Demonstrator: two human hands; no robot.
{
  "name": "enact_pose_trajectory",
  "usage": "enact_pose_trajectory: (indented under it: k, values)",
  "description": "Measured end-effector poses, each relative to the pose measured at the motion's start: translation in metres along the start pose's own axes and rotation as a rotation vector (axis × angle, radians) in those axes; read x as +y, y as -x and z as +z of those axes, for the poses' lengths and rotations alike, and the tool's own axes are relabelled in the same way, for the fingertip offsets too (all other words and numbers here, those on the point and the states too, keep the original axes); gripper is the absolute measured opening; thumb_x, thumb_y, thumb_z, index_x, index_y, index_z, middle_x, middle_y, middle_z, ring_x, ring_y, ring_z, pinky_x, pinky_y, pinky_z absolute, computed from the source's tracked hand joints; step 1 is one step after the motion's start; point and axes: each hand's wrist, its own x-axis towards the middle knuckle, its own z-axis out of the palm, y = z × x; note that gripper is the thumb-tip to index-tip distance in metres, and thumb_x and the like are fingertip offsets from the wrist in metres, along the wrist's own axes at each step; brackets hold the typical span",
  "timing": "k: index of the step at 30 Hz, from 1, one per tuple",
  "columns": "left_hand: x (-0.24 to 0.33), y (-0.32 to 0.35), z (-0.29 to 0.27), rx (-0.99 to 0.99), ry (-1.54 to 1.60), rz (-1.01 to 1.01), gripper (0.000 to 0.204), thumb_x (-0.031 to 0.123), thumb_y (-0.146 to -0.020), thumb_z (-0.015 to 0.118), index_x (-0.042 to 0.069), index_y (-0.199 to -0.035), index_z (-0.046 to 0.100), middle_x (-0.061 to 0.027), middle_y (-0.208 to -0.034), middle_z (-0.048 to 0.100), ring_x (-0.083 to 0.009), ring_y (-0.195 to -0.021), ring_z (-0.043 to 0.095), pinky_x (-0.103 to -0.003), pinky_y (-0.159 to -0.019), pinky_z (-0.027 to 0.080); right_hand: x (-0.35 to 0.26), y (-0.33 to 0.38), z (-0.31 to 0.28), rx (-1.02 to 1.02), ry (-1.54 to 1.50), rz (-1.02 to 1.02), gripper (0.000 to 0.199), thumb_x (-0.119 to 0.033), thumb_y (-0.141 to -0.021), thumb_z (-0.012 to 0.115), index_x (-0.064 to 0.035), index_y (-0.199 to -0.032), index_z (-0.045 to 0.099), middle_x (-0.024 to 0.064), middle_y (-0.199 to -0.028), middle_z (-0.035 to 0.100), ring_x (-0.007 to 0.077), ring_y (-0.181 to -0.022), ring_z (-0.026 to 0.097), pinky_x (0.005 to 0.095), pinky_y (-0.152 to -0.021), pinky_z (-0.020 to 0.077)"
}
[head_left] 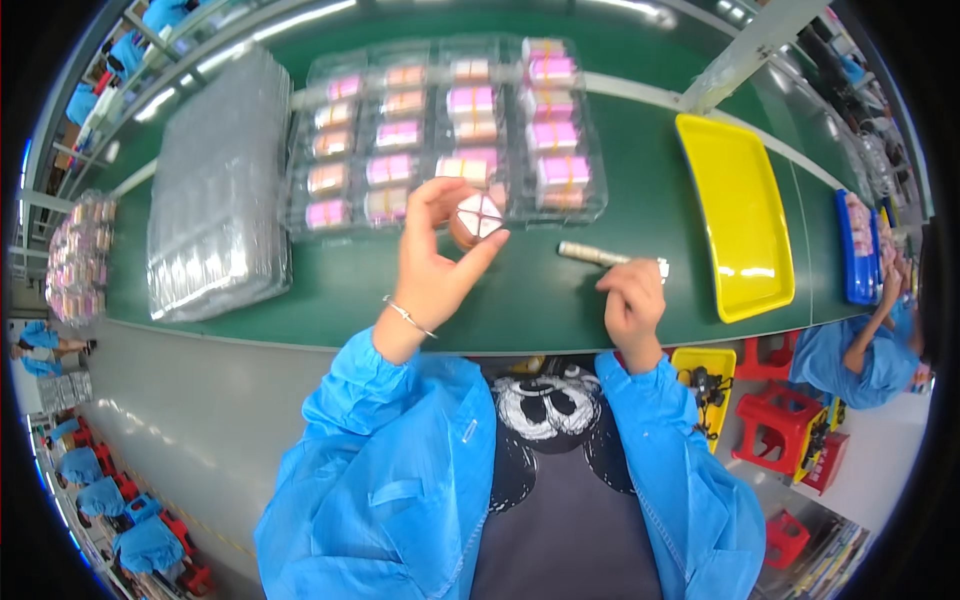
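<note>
My left hand (440, 262) grips a small round block (478, 217) between thumb and fingers, just in front of the clear trays. Its white top is split into wedges by dark cross lines, and its side is tan. My right hand (633, 300) is curled closed above the green table, beside a pale slim roll (596, 254) that lies partly behind its fingers. Whether those fingers hold anything is hidden. Beyond my hands, clear plastic trays (432, 135) hold several pink, white and tan banded blocks (388, 168) in rows.
A tall stack of clear empty trays (218, 190) stands left on the green table (350, 290). An empty yellow tray (738, 225) lies to the right. Farther right, a co-worker (855, 350) sits by a blue tray (858, 250). Red stools (778, 420) stand below the table's edge.
</note>
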Motion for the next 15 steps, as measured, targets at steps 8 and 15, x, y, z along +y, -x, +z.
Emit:
enact_pose_trajectory:
  k: [8, 15]
  values:
    - [-0.014, -0.174, -0.02, -0.091, -0.734, 0.328, 0.04, 0.031, -0.081, 0.072, 0.011, -0.115, 0.062, -0.0107, -0.111, 0.065, -0.0301, -0.1, 0.062, -0.038, -0.084, 0.049, 0.001, 0.001, 0.001, 0.064, -0.139, 0.134, 0.016, 0.012, -0.067, 0.055, -0.0017, -0.07, 0.063, 0.0098, -0.066, 0.062, 0.0248, -0.06, 0.061, 0.0314, -0.055, 0.0474]
    - [-0.099, -0.206, 0.001, -0.278, -0.823, 0.282, 0.039, 0.035, -0.087, 0.062, 0.014, -0.12, 0.062, -0.0095, -0.113, 0.061, -0.032, -0.104, 0.056, -0.042, -0.089, 0.045, 0.004, 0.006, -0.001, 0.139, -0.223, 0.305, 0.018, 0.013, -0.072, 0.051, 0.0001, -0.073, 0.063, 0.0104, -0.067, 0.062, 0.0225, -0.059, 0.06, 0.0298, -0.053, 0.0445]
